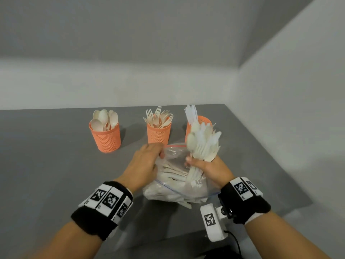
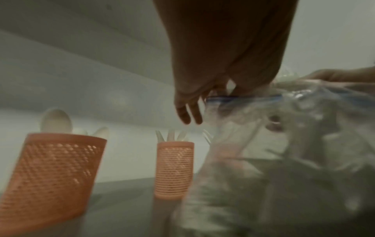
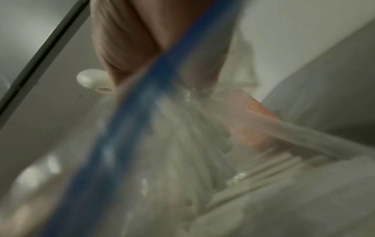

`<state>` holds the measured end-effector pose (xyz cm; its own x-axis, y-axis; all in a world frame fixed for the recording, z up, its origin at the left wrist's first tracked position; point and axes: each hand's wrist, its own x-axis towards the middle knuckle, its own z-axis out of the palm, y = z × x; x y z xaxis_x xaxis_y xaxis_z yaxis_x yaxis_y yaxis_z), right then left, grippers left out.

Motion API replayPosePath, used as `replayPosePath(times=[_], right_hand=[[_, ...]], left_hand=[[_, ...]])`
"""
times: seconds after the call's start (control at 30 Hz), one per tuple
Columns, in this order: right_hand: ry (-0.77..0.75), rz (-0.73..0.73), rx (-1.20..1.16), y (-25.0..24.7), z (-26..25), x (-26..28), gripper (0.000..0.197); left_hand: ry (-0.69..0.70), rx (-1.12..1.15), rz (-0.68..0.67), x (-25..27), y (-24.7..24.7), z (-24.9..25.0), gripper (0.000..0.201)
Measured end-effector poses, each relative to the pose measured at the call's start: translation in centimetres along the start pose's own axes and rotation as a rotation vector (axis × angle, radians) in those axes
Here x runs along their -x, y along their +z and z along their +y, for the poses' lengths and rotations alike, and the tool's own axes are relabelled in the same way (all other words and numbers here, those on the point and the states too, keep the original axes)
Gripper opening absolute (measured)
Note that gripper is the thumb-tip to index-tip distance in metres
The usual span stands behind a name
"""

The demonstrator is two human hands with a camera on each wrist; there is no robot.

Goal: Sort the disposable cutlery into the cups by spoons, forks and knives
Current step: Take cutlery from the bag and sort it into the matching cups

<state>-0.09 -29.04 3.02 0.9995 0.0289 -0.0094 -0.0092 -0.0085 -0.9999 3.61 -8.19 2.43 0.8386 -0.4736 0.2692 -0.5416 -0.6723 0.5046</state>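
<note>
Apparently grey tabletop (image 1: 46, 165), pale walls (image 1: 168, 34)

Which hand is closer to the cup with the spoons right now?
Left. The left hand grips the plastic bag's mouth, just right of and in front of the spoon cup. The right hand holds a bundle of cutlery beyond the bag, below the knife cup.

Spoon cup (image 1: 105, 136): orange mesh, standing upright at the left of the row, holding pale spoons bowl-up.
Fork cup (image 1: 158, 134): same orange mesh, standing in the middle, forks fanning tines-up.
Knife cup (image 1: 202, 121): rightmost, partly hiding behind the bundle, white knives sticking up.
Bundle (image 1: 203, 144): mixed pale cutlery, rising upright out of the bag.
Bag (image 1: 175, 186): clear zip bag lying in front of the cups, mouth gaping, more cutlery lying inside.
</note>
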Motion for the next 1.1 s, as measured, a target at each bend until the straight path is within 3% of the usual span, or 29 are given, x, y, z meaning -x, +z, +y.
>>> replayPosePath(times=[0.07, 0.1, 0.17, 0.2, 0.3, 0.4, 0.5, 0.6, 0.67, 0.73, 0.8, 0.83, 0.93, 1.03, 1.1], right_hand=[[-0.006, 0.001, -0.155, -0.2, -0.8, -0.2, 0.011], [-0.01, -0.007, -0.243, -0.2, -1.3, -0.4, 0.013], [-0.01, -0.022, -0.393, -0.2, -2.5, -0.6, 0.014], [-0.013, -0.03, -0.438, -0.3, -2.9, -0.7, 0.014], [0.011, -0.042, -0.476, -1.0, -3.7, -0.8, 0.012], [0.113, -0.026, -0.413, -1.6, -3.5, -1.1, 0.012], [0.176, 0.001, -0.347, -1.4, -2.9, -1.0, 0.008], [0.19, 0.007, -0.366, -0.6, -2.5, -1.2, 0.006], [0.17, -0.016, -0.387, 0.4, -2.6, -1.5, 0.006], [0.144, -0.048, -0.419, 1.9, -2.9, -1.6, 0.009], [0.107, -0.073, -0.403, 3.3, -3.5, -1.7, 0.007], [0.088, -0.09, -0.374, 3.9, -3.9, -1.7, 0.009], [0.068, -0.134, -0.217, 5.1, -4.6, -2.1, 0.01], [0.048, -0.184, 0.169, 5.5, -5.2, -2.4, 0.017], [0.085, -0.238, 0.303, 5.5, -5.1, -2.6, 0.035]], left_hand=[[0.059, 0.176, -0.027, 0.4, 0.6, 1.9, 0.045], [0.084, 0.162, -0.106, 0.5, 1.0, 2.9, 0.063], [0.086, -0.062, -0.318, 0.7, 2.4, 4.2, 0.096], [0.1, -0.241, -0.406, 1.0, 3.4, 4.3, 0.1], [0.134, -0.577, -0.49, 1.9, 5.9, 3.2, 0.081], [0.015, -0.644, -0.462, 2.0, 6.3, 2.1, 0.072], [-0.078, -0.637, -0.508, 1.3, 5.4, 1.5, 0.078], [-0.023, -0.308, -0.4, 0.7, 3.2, 2.6, 0.073], [0.025, 0.199, -0.268, 0.2, 1.4, 4.5, 0.063], [-0.056, 0.708, -0.259, -0.6, 0.3, 5.7, 0.076], [-0.171, 1.003, -0.252, -1.5, -0.1, 5.5, 0.09], [-0.209, 1.091, -0.238, -1.8, -0.2, 5.1, 0.091], [-0.276, 1.289, -0.228, -2.1, -0.5, 4.6, 0.067], [-0.287, 1.305, -0.307, -1.7, -0.5, 4.4, 0.043], [-0.314, 1.28, -0.323, -1.5, -0.5, 3.9, 0.036]])
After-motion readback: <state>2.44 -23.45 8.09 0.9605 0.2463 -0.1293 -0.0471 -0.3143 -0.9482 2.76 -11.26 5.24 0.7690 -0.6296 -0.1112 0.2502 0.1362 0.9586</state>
